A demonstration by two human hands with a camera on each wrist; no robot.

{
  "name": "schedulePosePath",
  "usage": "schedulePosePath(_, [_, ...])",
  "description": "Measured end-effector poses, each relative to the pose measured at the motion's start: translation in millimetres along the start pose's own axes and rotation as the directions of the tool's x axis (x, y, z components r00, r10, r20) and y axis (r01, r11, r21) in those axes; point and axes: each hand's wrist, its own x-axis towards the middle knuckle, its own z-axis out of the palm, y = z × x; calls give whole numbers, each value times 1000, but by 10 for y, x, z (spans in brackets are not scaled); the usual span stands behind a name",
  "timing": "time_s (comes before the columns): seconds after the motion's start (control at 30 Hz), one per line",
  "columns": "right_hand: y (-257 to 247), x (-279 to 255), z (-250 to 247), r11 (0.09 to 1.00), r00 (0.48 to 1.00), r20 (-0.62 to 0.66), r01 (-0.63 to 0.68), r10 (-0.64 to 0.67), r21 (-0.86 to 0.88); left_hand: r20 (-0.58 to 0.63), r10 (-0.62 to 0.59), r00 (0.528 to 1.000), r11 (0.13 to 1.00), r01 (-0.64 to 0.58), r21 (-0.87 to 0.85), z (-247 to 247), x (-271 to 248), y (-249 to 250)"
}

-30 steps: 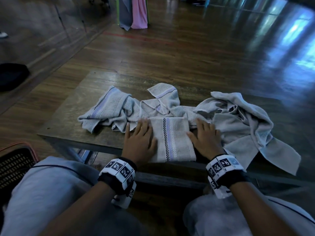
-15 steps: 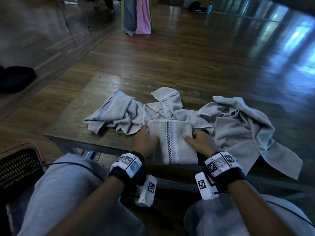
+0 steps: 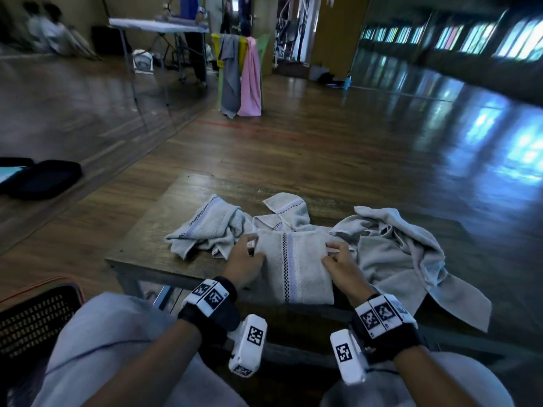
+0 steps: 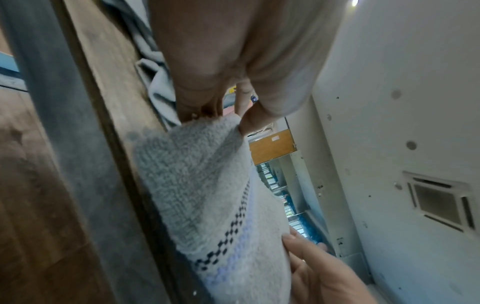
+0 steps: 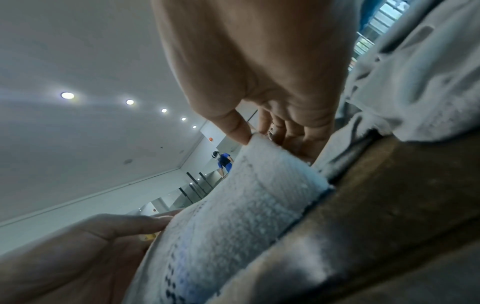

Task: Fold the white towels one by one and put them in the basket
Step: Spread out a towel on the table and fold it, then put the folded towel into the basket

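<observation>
Centrally, low in the head view, the folded towel (image 3: pixel 293 265) lies at the near edge of the wooden surface (image 3: pixel 147 245), its checkered stripe running toward the camera. The left hand (image 3: pixel 242 264) pinches its far left corner; the right hand (image 3: pixel 340 264) pinches its far right corner. Crumpled towels (image 3: pixel 205 227) lie behind and left, and a larger heap (image 3: pixel 405 251) to the right. The basket (image 3: pixel 32 315) sits at the lower left.

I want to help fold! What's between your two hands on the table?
The folded towel with its checked stripe, seen from the head camera; left hand and right hand pinch its far corners.
</observation>
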Motion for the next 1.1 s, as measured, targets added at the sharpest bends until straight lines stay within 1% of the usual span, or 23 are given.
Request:
schedulePosePath(0.13, [-406,-339,-154,988,987,-56,149,-148,30,-26,88,996,992,-90,-88,-246,-266,296])
schedulePosePath(0.23, [-703,-583,-217,963,963,-82,263,-257,61,-54,141,989,980,-147,-132,-475,-477,510])
schedulePosePath(0.3, [-864,-707,-242,945,944,-88,323,-319,40,-82,170,982,971,-181,-156,-621,-607,622])
schedulePosePath(0.43, [-1161,-882,-215,907,907,-37,421,-420,-1,-187,206,961,956,-238,-172,-941,-845,767])
schedulePosePath(0.53, [-1344,-952,-80,886,885,25,464,-464,24,-261,201,944,952,-251,-173,-1170,-987,782])
schedulePosePath(0.63, [-1524,-954,104,862,860,57,505,-507,54,-333,186,925,950,-256,-180,-1408,-1129,765])
schedulePosePath(0.7, [-1646,-938,248,843,835,115,531,-537,80,-382,173,908,948,-258,-184,-1569,-1236,735])
schedulePosePath(0.77, [-1783,-899,421,828,811,168,548,-561,118,-435,149,888,952,-248,-180,-1747,-1316,708])
schedulePosePath(0.8, [-1837,-884,508,823,799,196,554,-568,126,-469,136,873,950,-249,-188,-1821,-1349,693])
schedulePosePath(0.83, [-1922,-873,651,816,782,236,561,-577,139,-516,125,848,949,-254,-188,-1941,-1398,651])
schedulePosePath(0.87, [-1943,-848,710,813,776,245,564,-581,143,-534,114,838,948,-252,-194,-1977,-1412,648])
schedulePosePath(0.97, [-2110,-842,1057,786,724,309,590,-616,184,-609,79,789,949,-247,-197,-2218,-1574,550])
schedulePosePath(1.03, [-2222,-911,1275,768,679,363,596,-638,236,-656,41,754,953,-226,-201,-2394,-1697,456])
schedulePosePath(1.1, [-2292,-995,1500,767,646,418,584,-638,267,-700,-9,714,952,-209,-225,-2574,-1815,318])
